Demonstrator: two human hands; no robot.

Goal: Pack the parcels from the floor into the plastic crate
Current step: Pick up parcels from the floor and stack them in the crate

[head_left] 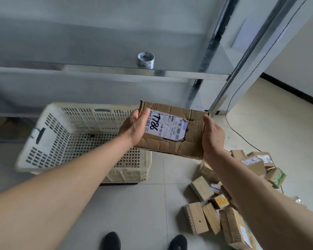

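Observation:
I hold a creased brown cardboard parcel [172,145] with a white shipping label marked "7786" between both hands, in the air above the crate's right edge. My left hand [134,127] grips its left end and my right hand [212,136] presses its right end. The cream perforated plastic crate [49,134] stands on the floor at the left, and its inside looks empty. Several more cardboard parcels [224,210] lie heaped on the tiles at the lower right, partly hidden by my right forearm.
A roll of clear tape [146,60] sits on a metal ledge [98,70] of the glass partition behind the crate. A black cable [242,136] runs across the floor at the right. My two black shoes [112,240] show at the bottom edge.

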